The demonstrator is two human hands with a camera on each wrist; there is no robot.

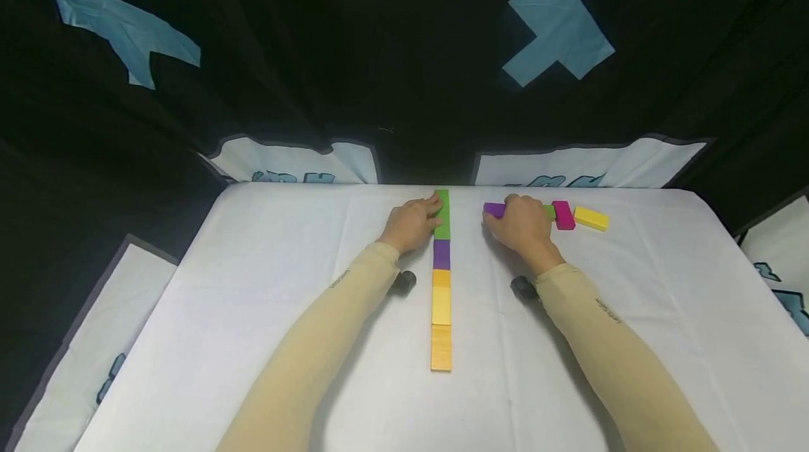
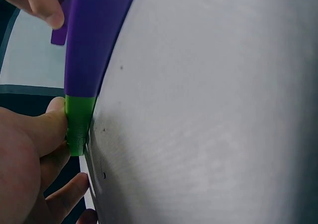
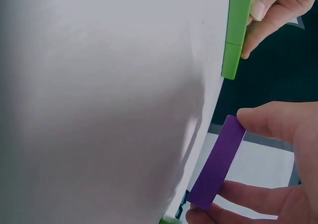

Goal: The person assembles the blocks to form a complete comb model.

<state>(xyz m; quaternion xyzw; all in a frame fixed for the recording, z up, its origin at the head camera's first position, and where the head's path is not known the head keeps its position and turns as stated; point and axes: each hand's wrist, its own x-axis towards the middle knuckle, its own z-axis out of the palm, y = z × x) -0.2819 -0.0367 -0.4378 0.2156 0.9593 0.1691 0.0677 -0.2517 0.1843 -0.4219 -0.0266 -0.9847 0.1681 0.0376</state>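
Note:
A straight row of blocks runs away from the person. At its far end are green blocks [image 1: 443, 213], with a purple block [image 1: 442, 254] and several yellow-orange blocks [image 1: 441, 304] nearer. My left hand [image 1: 411, 222] lies along the left side of the green blocks, thumb and fingertips touching that side. To the right of the row, my right hand [image 1: 521, 224] pinches a separate purple block [image 3: 217, 162] lengthwise between thumb and fingers. In the head view, only the left end of that block shows past the hand.
Just right of my right hand lie a green block [image 1: 550, 213], a magenta block [image 1: 564, 215] and a yellow block [image 1: 590, 219]. White cloth covers the table [image 1: 253, 283]. A dark curtain [image 1: 379, 73] with blue patches hangs behind its far edge.

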